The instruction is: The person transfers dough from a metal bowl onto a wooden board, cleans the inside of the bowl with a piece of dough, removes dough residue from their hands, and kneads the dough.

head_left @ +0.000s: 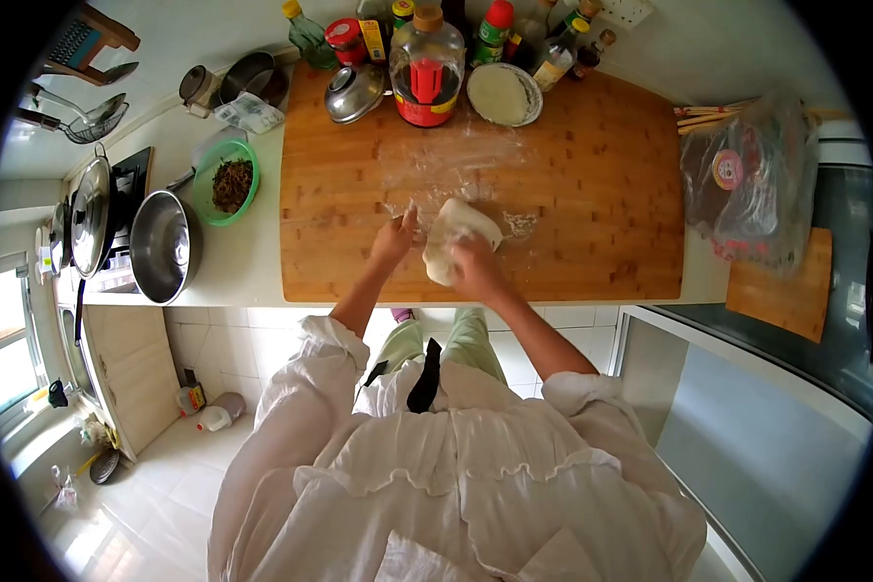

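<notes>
A pale, flattened piece of dough [452, 222] lies on the floured wooden board [592, 194], close to its front edge. My right hand [475, 266] is on the dough's lower right part, its fingers curled against it and blurred by motion. Just left of the dough, my left hand [394, 239] rests at the board with its fingers stretched forward and nothing in them. A small gap shows between that hand and the dough. Loose flour [520, 225] is scattered to the right of the dough, and more is smeared farther back.
A white bowl of flour [504, 94], a large jar with a red label [426, 68] and a metal lid [354, 93] stand along the board's back. Left are a green bowl of dark filling [252, 184] and a steel pan [165, 246]. Plastic bags [752, 184] lie right.
</notes>
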`<action>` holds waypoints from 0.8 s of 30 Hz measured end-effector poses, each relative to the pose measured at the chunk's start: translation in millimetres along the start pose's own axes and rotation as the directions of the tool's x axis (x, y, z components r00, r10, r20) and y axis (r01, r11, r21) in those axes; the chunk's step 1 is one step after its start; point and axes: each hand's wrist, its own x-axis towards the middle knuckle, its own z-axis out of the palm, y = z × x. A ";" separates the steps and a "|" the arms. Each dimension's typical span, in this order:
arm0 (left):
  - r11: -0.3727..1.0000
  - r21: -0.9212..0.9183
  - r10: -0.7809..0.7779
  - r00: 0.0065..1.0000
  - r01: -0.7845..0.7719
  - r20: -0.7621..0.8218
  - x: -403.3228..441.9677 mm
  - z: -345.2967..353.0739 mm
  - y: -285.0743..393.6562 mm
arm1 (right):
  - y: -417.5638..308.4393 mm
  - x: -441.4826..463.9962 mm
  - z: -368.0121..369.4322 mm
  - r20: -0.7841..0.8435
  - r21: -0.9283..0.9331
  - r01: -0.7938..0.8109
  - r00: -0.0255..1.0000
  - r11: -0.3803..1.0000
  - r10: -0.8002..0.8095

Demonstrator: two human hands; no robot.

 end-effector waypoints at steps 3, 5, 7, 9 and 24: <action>0.825 0.521 0.347 0.924 -0.220 -0.158 -15.7 9.7 15.2 | 9.9 -17.4 12.2 -0.051 0.225 -0.124 0.989 0.966 0.139; 0.504 0.540 0.825 0.561 -0.674 -0.071 9.7 43.1 -0.8 | 21.6 -4.0 16.7 -0.224 0.204 -0.228 0.936 0.952 0.272; 0.394 0.621 0.876 0.482 -0.677 -0.030 3.7 67.7 -9.2 | 25.1 1.6 21.5 -0.384 0.171 -0.371 0.828 0.913 0.409; 0.334 0.718 0.904 0.424 -0.610 -0.060 5.1 79.1 -22.7 | 28.8 -5.5 39.8 -0.406 0.028 -0.343 0.854 0.939 0.324; 0.241 0.928 0.866 0.494 -0.284 -0.073 90.5 67.7 48.7 | 113.4 74.6 28.6 -0.253 -0.358 -0.440 0.895 0.824 0.368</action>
